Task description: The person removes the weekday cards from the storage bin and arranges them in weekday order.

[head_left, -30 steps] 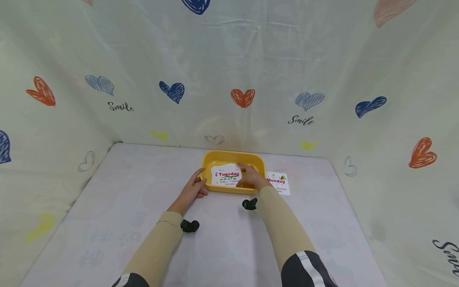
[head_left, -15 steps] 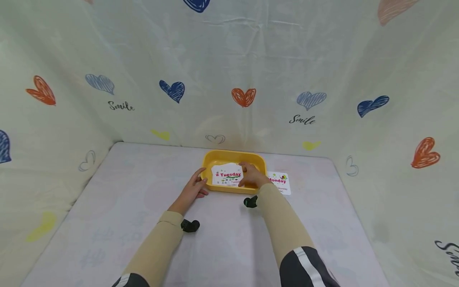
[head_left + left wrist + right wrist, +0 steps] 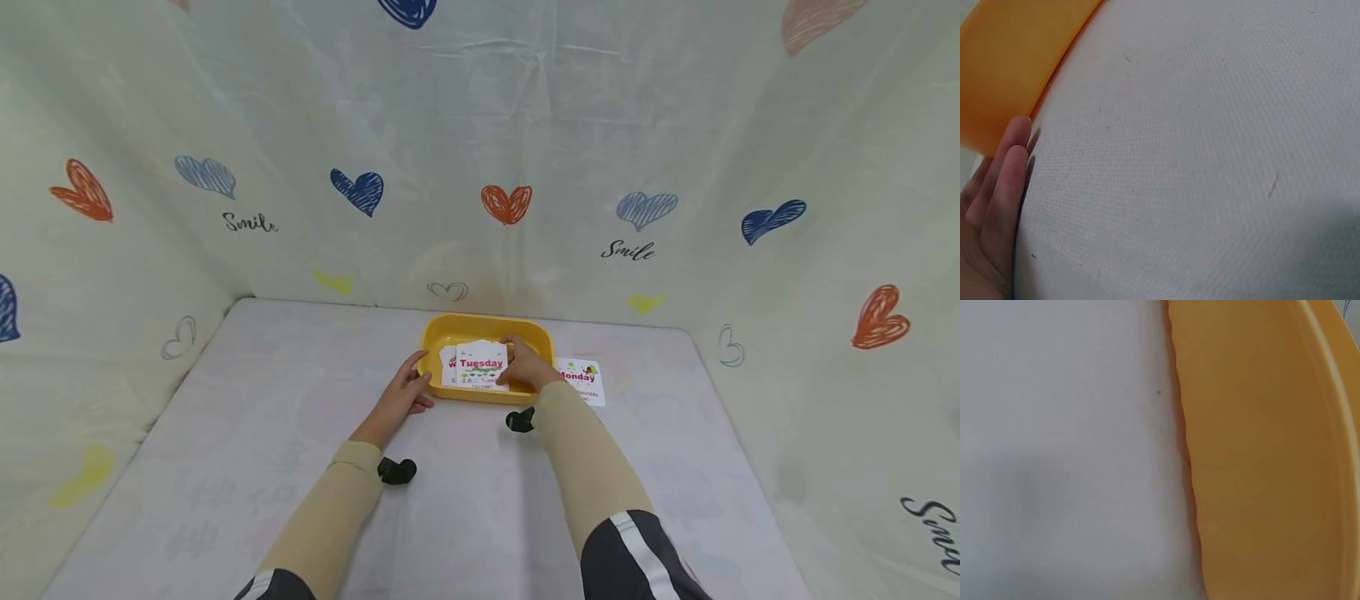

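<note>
In the head view, a yellow tray [image 3: 480, 322] stands near the back of the table. My right hand [image 3: 528, 367] reaches over its right part and pinches the right edge of a white card marked "Tuesday" [image 3: 482, 365]. A second white card [image 3: 447, 367] lies beneath, only its left strip with a red letter showing. My left hand [image 3: 401, 392] is at the tray's left front corner. In the left wrist view, fingers [image 3: 1007, 187] lie fairly straight along the table beside the tray's outer wall [image 3: 1019, 56]. The right wrist view shows the tray's wall [image 3: 1260, 450] but no fingers.
A card marked "Monday" [image 3: 581, 383] lies on the white table [image 3: 465, 500], just right of the tray and partly behind the right hand. A curtain printed with hearts [image 3: 570, 125] hangs behind and at both sides. Dark wrist cameras sit under both wrists.
The "Tuesday" card has shifted slightly to the right in my right hand, uncovering the left strip of the card beneath it. My left hand and the tray have stayed put.
</note>
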A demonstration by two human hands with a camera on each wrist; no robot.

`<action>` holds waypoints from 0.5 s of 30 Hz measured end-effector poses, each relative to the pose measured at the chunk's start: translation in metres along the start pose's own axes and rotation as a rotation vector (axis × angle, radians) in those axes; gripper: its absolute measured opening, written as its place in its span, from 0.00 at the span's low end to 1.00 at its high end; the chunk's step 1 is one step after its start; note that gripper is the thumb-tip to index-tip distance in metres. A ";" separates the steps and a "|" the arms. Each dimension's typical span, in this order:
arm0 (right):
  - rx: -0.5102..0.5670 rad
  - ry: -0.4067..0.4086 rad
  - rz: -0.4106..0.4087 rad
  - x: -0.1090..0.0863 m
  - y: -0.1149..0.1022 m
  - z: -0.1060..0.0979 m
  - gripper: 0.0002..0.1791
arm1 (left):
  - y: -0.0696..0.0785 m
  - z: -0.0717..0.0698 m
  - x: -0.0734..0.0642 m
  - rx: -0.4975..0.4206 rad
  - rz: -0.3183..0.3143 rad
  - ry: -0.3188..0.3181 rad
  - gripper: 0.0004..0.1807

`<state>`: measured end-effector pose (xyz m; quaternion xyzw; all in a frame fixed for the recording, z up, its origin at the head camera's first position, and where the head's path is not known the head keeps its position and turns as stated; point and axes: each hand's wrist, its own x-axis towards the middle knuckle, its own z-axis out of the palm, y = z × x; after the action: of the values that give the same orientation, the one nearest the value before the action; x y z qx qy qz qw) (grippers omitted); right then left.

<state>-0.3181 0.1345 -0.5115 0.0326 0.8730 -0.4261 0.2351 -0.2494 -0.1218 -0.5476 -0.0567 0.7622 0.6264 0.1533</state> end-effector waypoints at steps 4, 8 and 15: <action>-0.006 0.008 0.000 -0.001 -0.002 -0.001 0.41 | 0.000 0.000 0.001 -0.003 0.003 0.001 0.30; 0.037 0.007 -0.029 -0.003 -0.002 -0.003 0.40 | 0.000 -0.001 0.000 0.000 0.003 -0.001 0.30; 0.193 -0.035 -0.069 -0.007 -0.002 -0.009 0.40 | -0.001 -0.002 0.000 0.001 0.001 -0.010 0.31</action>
<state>-0.3162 0.1406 -0.5023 0.0176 0.8242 -0.5167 0.2310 -0.2494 -0.1238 -0.5482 -0.0530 0.7618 0.6263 0.1568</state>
